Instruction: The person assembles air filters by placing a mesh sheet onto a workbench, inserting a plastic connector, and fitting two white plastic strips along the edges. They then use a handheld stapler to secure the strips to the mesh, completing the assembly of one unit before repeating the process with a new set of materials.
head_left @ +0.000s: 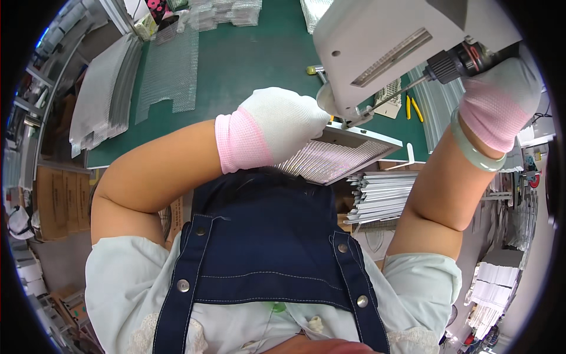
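My left hand point(283, 121), in a white glove with a pink cuff, is closed on the near-left end of a framed metal mesh panel point(348, 158). The panel tilts at the bench's front edge, its silvery mesh facing me. My right hand point(504, 97), gloved the same way, is wrapped round what looks like a power screwdriver point(445, 66), black with a red-orange ring. Its long thin shaft slants down-left towards the panel's upper edge, under a large white machine head point(389, 44). The machine's lower end hides part of the contact and my left fingertips.
On the green bench point(247, 53) lie mesh sheets point(171, 71), a sheet stack point(106, 88), yellow-handled pliers point(414, 108) and a yellow-ended hammer-like tool point(315, 70). Metal strips point(383, 194) are stacked below the bench. Cardboard boxes point(62, 200) stand at the left.
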Motion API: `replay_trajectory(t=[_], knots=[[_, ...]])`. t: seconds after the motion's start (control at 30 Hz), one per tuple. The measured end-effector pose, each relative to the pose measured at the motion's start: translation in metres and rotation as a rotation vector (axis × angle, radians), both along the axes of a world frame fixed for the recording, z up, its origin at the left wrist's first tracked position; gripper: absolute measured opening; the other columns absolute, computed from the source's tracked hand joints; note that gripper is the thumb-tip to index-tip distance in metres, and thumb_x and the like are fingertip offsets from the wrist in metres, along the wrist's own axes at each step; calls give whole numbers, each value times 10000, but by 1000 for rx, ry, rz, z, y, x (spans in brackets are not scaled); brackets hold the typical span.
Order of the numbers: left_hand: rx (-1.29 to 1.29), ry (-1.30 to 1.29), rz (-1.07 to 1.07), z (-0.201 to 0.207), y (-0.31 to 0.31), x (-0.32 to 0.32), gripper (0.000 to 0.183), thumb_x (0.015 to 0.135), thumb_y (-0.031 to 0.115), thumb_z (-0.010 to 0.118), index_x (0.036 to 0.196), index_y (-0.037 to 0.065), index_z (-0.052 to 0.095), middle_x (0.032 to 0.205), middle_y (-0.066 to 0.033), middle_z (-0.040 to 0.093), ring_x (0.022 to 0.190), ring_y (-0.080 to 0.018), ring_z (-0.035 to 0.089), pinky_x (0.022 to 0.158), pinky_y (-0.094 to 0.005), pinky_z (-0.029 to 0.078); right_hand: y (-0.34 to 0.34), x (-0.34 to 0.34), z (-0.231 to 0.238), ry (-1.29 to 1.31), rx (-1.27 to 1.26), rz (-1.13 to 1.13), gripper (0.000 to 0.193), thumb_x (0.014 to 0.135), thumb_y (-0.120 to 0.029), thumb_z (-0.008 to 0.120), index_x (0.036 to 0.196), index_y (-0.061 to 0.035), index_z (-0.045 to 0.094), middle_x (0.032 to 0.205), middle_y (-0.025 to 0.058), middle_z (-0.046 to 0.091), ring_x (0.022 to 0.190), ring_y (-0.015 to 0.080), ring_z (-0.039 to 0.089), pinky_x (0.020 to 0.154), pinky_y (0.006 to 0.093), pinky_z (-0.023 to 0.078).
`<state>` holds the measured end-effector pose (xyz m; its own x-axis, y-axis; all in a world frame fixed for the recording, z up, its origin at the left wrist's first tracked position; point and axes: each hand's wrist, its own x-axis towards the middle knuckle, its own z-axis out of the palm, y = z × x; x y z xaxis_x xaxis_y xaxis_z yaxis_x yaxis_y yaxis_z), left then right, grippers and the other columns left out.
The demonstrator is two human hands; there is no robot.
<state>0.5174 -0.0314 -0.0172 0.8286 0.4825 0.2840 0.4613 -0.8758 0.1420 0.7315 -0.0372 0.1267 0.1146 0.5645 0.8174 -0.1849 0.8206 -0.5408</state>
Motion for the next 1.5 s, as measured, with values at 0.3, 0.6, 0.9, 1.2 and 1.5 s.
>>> replay_trajectory(t=[0.3, 0.6, 0.9, 1.2, 1.5], knots=[[-35, 89, -12, 1, -1, 3, 169, 832, 157, 659, 972, 61, 656, 814, -135, 661, 743, -326, 683, 632, -418, 556, -10, -12, -8, 21, -11, 28, 305, 996, -214, 509, 1197, -9, 613, 1088, 77, 681, 961, 155, 660, 855, 279, 516], [-6, -123, -59, -26, 3, 9, 162, 882, 229, 629, 927, 74, 648, 774, -116, 670, 723, -324, 679, 618, -439, 544, 3, -18, -45, -22, -114, 145, 338, 938, -146, 589, 1227, 29, 584, 1110, 86, 665, 954, 147, 642, 827, 256, 513], [10, -90, -94, -35, 6, 15, 182, 870, 242, 637, 964, 94, 686, 777, -116, 673, 731, -310, 685, 620, -425, 544, 18, -14, -71, 23, -67, 82, 391, 918, -161, 637, 1243, 43, 566, 1131, 114, 664, 974, 168, 652, 843, 297, 534], [-14, 3, -39, -23, 7, 12, 221, 883, 257, 612, 1015, 88, 662, 802, -101, 660, 768, -300, 673, 668, -414, 550, -3, -42, -50, 34, -256, 26, 269, 927, -104, 619, 1167, 15, 596, 972, 74, 687, 807, 132, 656, 715, 247, 521], [-248, 115, 4, 45, -1, -8, 238, 835, 118, 632, 1063, 50, 630, 860, -178, 645, 830, -385, 637, 737, -457, 509, 36, 24, 28, -21, -158, -13, 218, 975, -197, 586, 1096, -33, 663, 968, 57, 702, 842, 112, 660, 759, 252, 514]])
